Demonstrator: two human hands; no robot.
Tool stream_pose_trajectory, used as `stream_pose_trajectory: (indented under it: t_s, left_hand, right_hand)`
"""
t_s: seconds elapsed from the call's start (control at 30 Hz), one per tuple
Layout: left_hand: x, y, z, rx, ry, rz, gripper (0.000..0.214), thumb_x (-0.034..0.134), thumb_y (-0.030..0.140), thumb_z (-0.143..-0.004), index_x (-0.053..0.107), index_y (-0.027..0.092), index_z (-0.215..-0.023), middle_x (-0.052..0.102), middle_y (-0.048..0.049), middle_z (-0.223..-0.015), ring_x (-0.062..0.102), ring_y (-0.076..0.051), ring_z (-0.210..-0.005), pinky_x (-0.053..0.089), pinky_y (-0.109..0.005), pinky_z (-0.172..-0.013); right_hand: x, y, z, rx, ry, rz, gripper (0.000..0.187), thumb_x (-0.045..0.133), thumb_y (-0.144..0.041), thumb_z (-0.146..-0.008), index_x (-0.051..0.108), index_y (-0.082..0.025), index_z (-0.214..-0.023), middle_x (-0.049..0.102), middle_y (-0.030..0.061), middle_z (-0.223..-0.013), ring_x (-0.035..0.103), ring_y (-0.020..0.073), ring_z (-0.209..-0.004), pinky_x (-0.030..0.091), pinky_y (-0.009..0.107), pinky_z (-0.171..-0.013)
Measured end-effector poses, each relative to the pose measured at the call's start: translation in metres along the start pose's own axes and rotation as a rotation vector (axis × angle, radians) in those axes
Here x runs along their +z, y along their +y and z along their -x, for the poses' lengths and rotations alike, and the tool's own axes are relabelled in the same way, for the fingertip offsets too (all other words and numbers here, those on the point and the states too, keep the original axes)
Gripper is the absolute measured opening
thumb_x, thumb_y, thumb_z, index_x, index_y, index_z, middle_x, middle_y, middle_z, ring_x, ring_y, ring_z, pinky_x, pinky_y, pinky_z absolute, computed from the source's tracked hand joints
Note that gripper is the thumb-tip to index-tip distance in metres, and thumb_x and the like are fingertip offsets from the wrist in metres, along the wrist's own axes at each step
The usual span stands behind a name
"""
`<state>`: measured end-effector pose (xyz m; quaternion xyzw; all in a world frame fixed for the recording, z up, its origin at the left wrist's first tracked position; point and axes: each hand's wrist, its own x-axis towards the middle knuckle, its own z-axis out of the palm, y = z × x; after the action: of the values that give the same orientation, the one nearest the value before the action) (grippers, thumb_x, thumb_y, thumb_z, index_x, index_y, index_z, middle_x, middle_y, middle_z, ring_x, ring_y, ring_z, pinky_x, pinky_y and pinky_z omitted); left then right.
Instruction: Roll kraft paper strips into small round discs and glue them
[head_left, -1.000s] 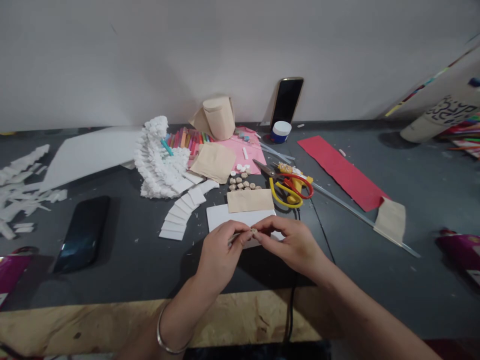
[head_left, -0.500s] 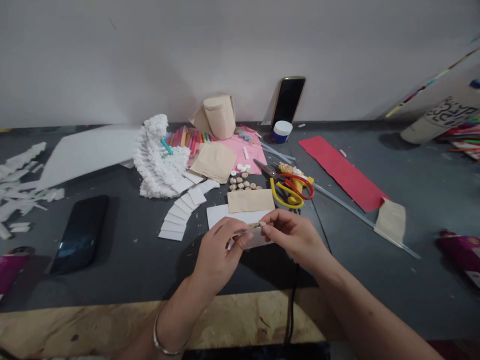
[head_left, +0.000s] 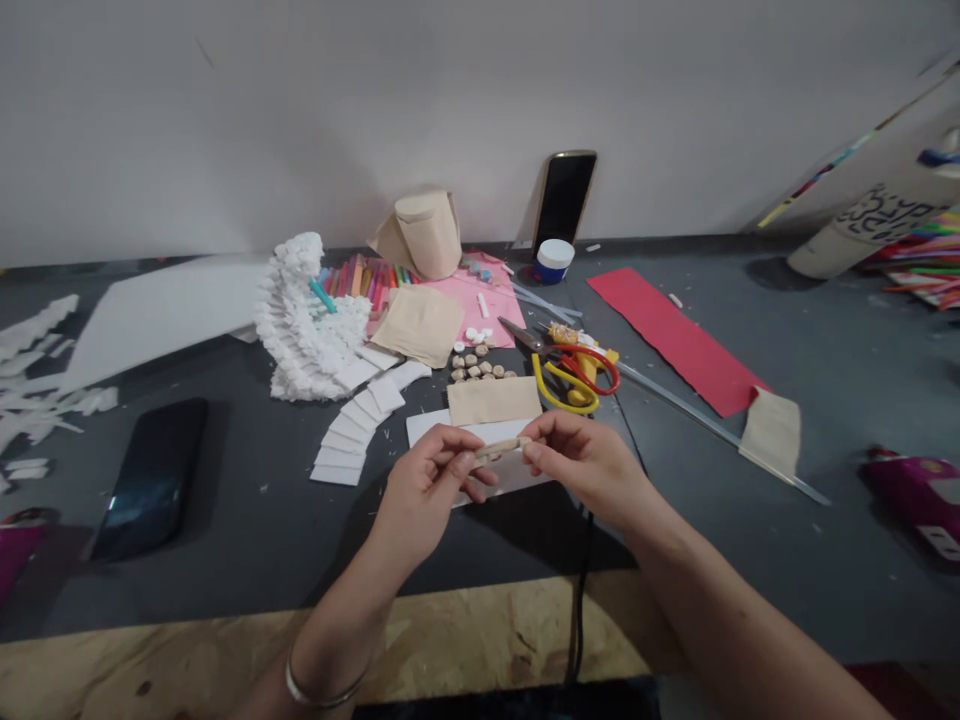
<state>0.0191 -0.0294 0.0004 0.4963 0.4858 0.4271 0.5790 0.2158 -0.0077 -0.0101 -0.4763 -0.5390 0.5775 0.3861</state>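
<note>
Between my fingertips is a thin beige paper roll (head_left: 501, 451), held level above a white sheet (head_left: 431, 428). My left hand (head_left: 427, 485) pinches its left end, and my right hand (head_left: 581, 460) pinches the right end between thumb and index finger. Just beyond them lies a flat beige paper strip (head_left: 495, 400). Behind that strip sit several small beige rolled pieces (head_left: 476, 368) and a few white bits (head_left: 478, 336). Scissors with red and yellow handles (head_left: 574, 372) rest to the right of the strip.
White ruffled paper (head_left: 307, 330), overlapping white cards (head_left: 349, 440) and a phone (head_left: 150, 480) lie left. Behind stand a beige paper roll (head_left: 431, 235), a lidded jar (head_left: 554, 260) and an upright phone (head_left: 566, 195). Right are a red strip (head_left: 679, 340), a clear rod (head_left: 682, 410) and a bottle (head_left: 862, 230).
My left hand has shifted slightly left and its fingers have spread, so more of the thin beige roll shows. The right hand keeps its pinch. The whole view has moved a little.
</note>
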Motion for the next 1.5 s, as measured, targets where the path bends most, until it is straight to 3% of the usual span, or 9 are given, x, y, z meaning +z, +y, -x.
stream_pose_trajectory:
  t_s: [0.27, 0.47, 0.67, 0.93, 1.17, 1.27, 1.4, 1.5]
  left_hand:
    - [-0.002, -0.006, 0.005, 0.252, -0.040, -0.336, 0.020, 0.044, 0.020, -0.093, 0.065, 0.019, -0.092, 0.068, -0.0025, -0.076, 0.061, -0.010, -0.059, 0.049, -0.021, -0.054]
    - [-0.001, 0.000, 0.008, 0.373, 0.047, -0.571, 0.021, 0.044, 0.013, -0.091, 0.064, 0.019, -0.092, 0.068, -0.0035, -0.084, 0.064, -0.013, -0.075, 0.050, -0.024, -0.067]
    - [0.002, -0.002, 0.008, 0.458, 0.075, -0.648, 0.006, 0.062, 0.018, -0.085, 0.064, 0.019, -0.091, 0.068, -0.0019, -0.087, 0.060, -0.010, -0.065, 0.048, -0.019, -0.057]
    - [0.004, 0.001, 0.007, 0.585, 0.150, -0.687, 0.010, 0.057, 0.019, -0.090, 0.063, 0.019, -0.082, 0.068, -0.0018, -0.077, 0.064, -0.013, -0.071, 0.051, -0.022, -0.067]
    - [0.000, -0.004, 0.006, 0.396, 0.168, -0.587, 0.013, 0.058, 0.027, -0.090, 0.063, 0.020, -0.080, 0.070, -0.0039, -0.089, 0.065, -0.016, -0.085, 0.051, -0.027, -0.075]
    - [0.000, -0.007, 0.005, 0.269, 0.178, -0.466, 0.011, 0.063, 0.027, -0.086, 0.063, 0.019, -0.077, 0.070, -0.0025, -0.085, 0.065, -0.015, -0.079, 0.050, -0.025, -0.069]
    - [0.002, -0.006, 0.004, 0.208, 0.184, -0.346, 0.013, 0.064, 0.024, -0.081, 0.059, 0.018, -0.071, 0.068, -0.0020, -0.080, 0.063, -0.013, -0.071, 0.049, -0.023, -0.064]
    - [0.002, -0.005, 0.003, 0.189, 0.155, -0.432, 0.004, 0.061, 0.023, -0.084, 0.062, 0.019, -0.084, 0.068, -0.0016, -0.081, 0.064, -0.014, -0.074, 0.050, -0.024, -0.066]
  right_hand:
    - [-0.004, -0.006, -0.002, 0.027, -0.013, 0.025, 0.029, 0.069, -0.046, -0.075, 0.062, -0.018, -0.078, 0.059, -0.0009, -0.066, 0.052, 0.0112, -0.058, 0.043, 0.024, -0.056]
    - [-0.005, -0.004, -0.003, 0.095, -0.092, -0.084, 0.030, 0.071, -0.045, -0.075, 0.061, -0.017, -0.074, 0.055, -0.0032, -0.061, 0.048, 0.0094, -0.057, 0.039, 0.023, -0.057]
    - [-0.007, -0.006, -0.002, 0.152, -0.178, -0.152, 0.033, 0.071, -0.048, -0.074, 0.061, -0.016, -0.073, 0.056, -0.0026, -0.060, 0.049, 0.0100, -0.055, 0.038, 0.024, -0.057]
    - [-0.005, -0.011, -0.002, 0.175, -0.210, -0.152, 0.033, 0.071, -0.048, -0.073, 0.061, -0.017, -0.072, 0.056, -0.0025, -0.059, 0.049, 0.0098, -0.055, 0.039, 0.024, -0.058]
    - [-0.001, -0.008, 0.002, 0.051, -0.149, 0.026, 0.027, 0.070, -0.043, -0.076, 0.061, -0.017, -0.078, 0.058, -0.0013, -0.065, 0.050, 0.0106, -0.059, 0.039, 0.023, -0.055]
    - [0.001, -0.008, 0.003, 0.011, -0.122, 0.096, 0.022, 0.068, -0.038, -0.077, 0.061, -0.018, -0.078, 0.059, -0.0010, -0.067, 0.050, 0.0106, -0.060, 0.038, 0.023, -0.055]
    - [0.003, -0.007, 0.003, 0.019, -0.101, 0.094, 0.022, 0.067, -0.039, -0.077, 0.061, -0.017, -0.078, 0.059, -0.0008, -0.066, 0.050, 0.0110, -0.060, 0.039, 0.024, -0.056]
    - [0.005, -0.006, 0.002, 0.032, -0.096, 0.087, 0.022, 0.067, -0.039, -0.076, 0.060, -0.018, -0.077, 0.058, -0.0016, -0.064, 0.049, 0.0105, -0.058, 0.038, 0.023, -0.054]
